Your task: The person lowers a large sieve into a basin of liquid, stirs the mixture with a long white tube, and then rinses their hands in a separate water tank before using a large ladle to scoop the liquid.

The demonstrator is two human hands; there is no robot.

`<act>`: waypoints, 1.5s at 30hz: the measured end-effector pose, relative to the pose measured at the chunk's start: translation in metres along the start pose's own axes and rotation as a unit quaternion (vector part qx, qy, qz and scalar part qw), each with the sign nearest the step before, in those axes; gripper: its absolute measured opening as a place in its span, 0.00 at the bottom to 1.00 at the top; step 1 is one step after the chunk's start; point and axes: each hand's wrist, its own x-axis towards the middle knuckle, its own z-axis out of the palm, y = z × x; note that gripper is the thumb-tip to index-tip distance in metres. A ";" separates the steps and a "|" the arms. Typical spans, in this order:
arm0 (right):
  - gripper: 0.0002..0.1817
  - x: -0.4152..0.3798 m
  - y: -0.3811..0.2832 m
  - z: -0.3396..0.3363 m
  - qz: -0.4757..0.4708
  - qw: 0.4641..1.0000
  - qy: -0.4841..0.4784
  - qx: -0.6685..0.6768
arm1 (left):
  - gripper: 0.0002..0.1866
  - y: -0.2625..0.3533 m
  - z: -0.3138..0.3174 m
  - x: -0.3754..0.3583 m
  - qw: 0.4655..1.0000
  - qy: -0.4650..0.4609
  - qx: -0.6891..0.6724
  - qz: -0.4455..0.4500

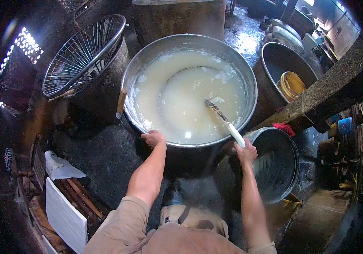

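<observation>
Round metal vat (187, 41), wide, standing in front of me at centre; filled well up with cloudy, milky liquid (185, 95) carrying white flecks and froth, thickest along the edges.

White-handled tool (226, 120), one, dark and mottled toward its far end, slanting into the liquid; lowest part hidden. My right hand (245, 152) has its fingers wrapped around the near end, just past the vat's right near rim.

My left hand (153, 138), at the left near rim, fingers bent together; fingertips hidden, so I cannot tell whether they clamp or merely rest.

Hazards, as I judge them: slopping over the rim, from a hard sweep or a tug by my left hand; a lost tool, from a wet grip.

Other containers: wire basket (84, 53), far left, tilted; nothing discernible inside. Deep tub (274, 53), far right, holding a yellow bucket (292, 83). Metal drum (296, 163), near right, open-topped; contents too dim to tell.
</observation>
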 end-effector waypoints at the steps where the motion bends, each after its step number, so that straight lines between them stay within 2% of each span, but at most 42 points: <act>1: 0.20 0.000 -0.001 -0.001 0.003 1.000 -0.001 0.002 | 0.19 0.000 0.000 0.000 1.000 0.004 -0.002 0.001; 26: 0.19 -0.002 -0.004 -0.005 0.001 1.000 -0.008 0.003 | 0.17 -0.006 0.008 0.005 0.999 0.038 -0.003 0.014; 28: 0.19 -0.002 -0.003 -0.004 0.001 1.000 -0.001 0.004 | 0.17 -0.006 0.008 0.005 1.000 0.006 0.001 0.002; 45: 0.19 -0.001 -0.001 -0.002 0.009 1.000 -0.005 0.009 | 0.17 -0.004 0.003 0.003 1.000 -0.017 0.004 -0.012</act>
